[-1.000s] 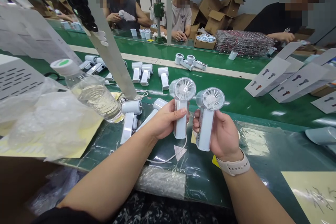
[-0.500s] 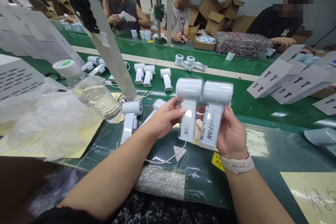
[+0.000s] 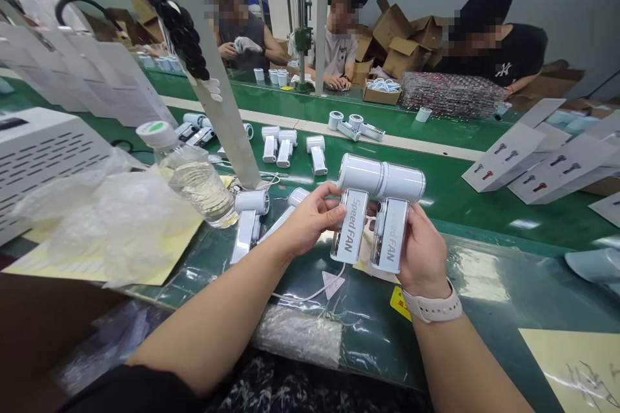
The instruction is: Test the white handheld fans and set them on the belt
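Note:
My left hand (image 3: 317, 216) is closed round the handle of a pale blue handheld fan (image 3: 355, 222), its thumb across the front. A second handheld fan (image 3: 393, 232) of the same kind sits in my right hand (image 3: 423, 248), fingers wrapped behind the handle. Both fans are upright, their heads side by side and seemingly touching, with "Speed FAN" lettering facing me. Their clear outer shells show dark inner parts at the handles' left edges. Left of my left hand, another fan (image 3: 247, 226) lies on the table, and one more is partly hidden behind that hand.
Several fans (image 3: 317, 155) lie on the green belt (image 3: 436, 171) ahead. A water bottle (image 3: 194, 177) leans by a slanted post (image 3: 232, 122) on the left. White boxes (image 3: 508, 158) stand at right. Bubble wrap (image 3: 300, 335) lies at the front edge. Co-workers sit across the table.
Both fans have turned in my hands: their clear, bladed ends faced me earlier, and now their sides and lettering do. The view has shifted slightly left.

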`<state>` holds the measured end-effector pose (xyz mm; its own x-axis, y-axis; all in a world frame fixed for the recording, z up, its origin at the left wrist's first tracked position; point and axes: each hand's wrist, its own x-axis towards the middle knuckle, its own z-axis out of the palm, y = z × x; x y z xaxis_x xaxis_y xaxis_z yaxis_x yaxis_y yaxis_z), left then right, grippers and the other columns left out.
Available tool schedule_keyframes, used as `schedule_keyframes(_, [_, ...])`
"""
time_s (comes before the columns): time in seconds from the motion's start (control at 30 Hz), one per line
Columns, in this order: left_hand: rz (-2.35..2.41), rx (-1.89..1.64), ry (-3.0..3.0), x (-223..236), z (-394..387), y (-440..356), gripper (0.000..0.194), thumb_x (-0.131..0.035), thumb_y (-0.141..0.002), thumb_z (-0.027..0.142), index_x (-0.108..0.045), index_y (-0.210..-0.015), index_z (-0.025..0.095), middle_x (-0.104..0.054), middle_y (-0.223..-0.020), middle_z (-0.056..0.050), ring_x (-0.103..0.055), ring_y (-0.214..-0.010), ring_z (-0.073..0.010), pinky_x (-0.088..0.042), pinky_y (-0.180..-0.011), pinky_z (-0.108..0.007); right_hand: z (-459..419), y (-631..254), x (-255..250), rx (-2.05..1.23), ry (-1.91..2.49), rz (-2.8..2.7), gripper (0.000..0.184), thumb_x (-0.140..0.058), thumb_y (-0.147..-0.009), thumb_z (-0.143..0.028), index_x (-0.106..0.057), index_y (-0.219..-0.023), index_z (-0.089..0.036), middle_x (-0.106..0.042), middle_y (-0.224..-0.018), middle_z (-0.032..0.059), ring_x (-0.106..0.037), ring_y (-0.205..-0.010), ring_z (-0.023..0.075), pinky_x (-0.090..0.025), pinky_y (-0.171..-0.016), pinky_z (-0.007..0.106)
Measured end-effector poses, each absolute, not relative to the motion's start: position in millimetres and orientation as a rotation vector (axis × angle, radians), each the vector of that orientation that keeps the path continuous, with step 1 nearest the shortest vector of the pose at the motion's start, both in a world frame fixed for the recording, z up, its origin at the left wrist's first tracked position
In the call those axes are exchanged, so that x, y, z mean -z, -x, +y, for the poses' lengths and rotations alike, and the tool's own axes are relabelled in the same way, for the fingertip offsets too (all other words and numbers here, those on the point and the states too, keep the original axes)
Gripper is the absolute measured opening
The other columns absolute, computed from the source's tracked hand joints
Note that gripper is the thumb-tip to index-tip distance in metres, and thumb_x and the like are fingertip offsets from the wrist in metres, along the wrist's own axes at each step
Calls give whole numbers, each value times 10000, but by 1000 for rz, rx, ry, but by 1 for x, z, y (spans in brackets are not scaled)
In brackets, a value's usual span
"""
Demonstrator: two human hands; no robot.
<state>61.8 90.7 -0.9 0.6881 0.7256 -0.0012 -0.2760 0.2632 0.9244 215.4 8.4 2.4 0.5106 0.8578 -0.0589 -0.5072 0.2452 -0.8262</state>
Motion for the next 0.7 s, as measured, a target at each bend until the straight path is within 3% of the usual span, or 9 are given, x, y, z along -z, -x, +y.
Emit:
schedule_keyframes(0.3, [484, -727, -1166, 1, 92, -59, 502, -875, -687, 444, -568, -1012, 216, -750, -896, -45, -707, -826, -196, -520, -723, -301, 7, -219, 0, -955, 872, -563, 160, -650, -805, -344, -714, -929, -267, -762, -841, 0, -721, -782, 211, -586, -693, 359])
schedule_keyframes(0.4, [489, -804, -1245, 0, 93, -59, 466, -872, -680, 335, -625, -1055, 210, -743, -900, -44, -693, -856, -197, -514, -759, -308, 3, -225, 4, -842, 969, -725, 250, -739, -784, -324, -697, -1028, -281, -753, -998, 11, -697, -979, 232, -568, -873, 398])
schedule_keyframes(0.53, [422, -932, -1517, -8, 92, -56, 377, -861, -655, 275, -732, -1003, 212, -764, -1035, -85, -697, -1018, -267, -507, -930, -400, -6, -230, -1, -675, 1015, -1116, 574, -872, -675, -169, -627, -1177, -298, -717, -1240, 60, -624, -1238, 304, -459, -1093, 521])
schedule_keyframes(0.63, [316, -1018, -1760, -15, 90, -51, 264, -830, -702, 291, -787, -959, 249, -770, -1152, -93, -655, -1202, -310, -333, -1174, -496, -13, -230, -6, -577, 893, -1305, 588, -854, -683, -128, -627, -1193, -310, -692, -1329, 60, -520, -1395, 315, -344, -1198, 575])
schedule_keyframes(0.7, [291, -1076, -1869, -17, 88, -48, 212, -805, -740, 285, -798, -952, 279, -773, -1165, -78, -649, -1229, -300, -218, -1235, -510, -14, -229, -6, -584, 848, -1330, 589, -847, -698, -130, -630, -1214, -316, -686, -1350, 60, -501, -1417, 313, -345, -1200, 576])
